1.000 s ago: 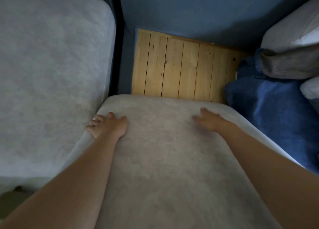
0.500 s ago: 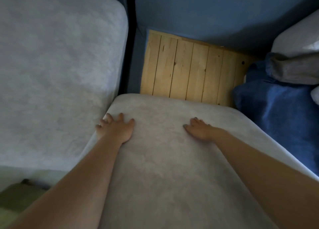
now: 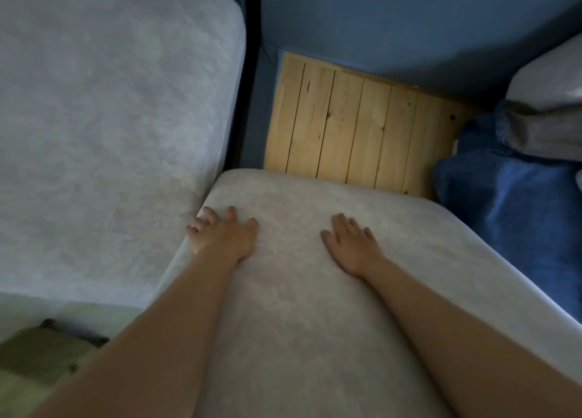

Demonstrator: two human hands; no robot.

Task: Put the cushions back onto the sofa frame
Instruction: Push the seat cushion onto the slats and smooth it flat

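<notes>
Blue sofa frame [image 3: 393, 24] upper frame, wooden slats [image 3: 356, 134] exposed centre. Seat cushion [image 3: 299, 307] lower centre, only partway in. Left grip [image 3: 225, 233] and right grip [image 3: 352, 247] pressing flat on top, clasping nothing. Second cushion [image 3: 104, 118] upper left, apparently seated.

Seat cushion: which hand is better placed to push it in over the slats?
Probably the right hand: it lies flat near the middle of the seat cushion, in line with the slats. The left hand sits at the edge beside the neighbouring cushion.
</notes>
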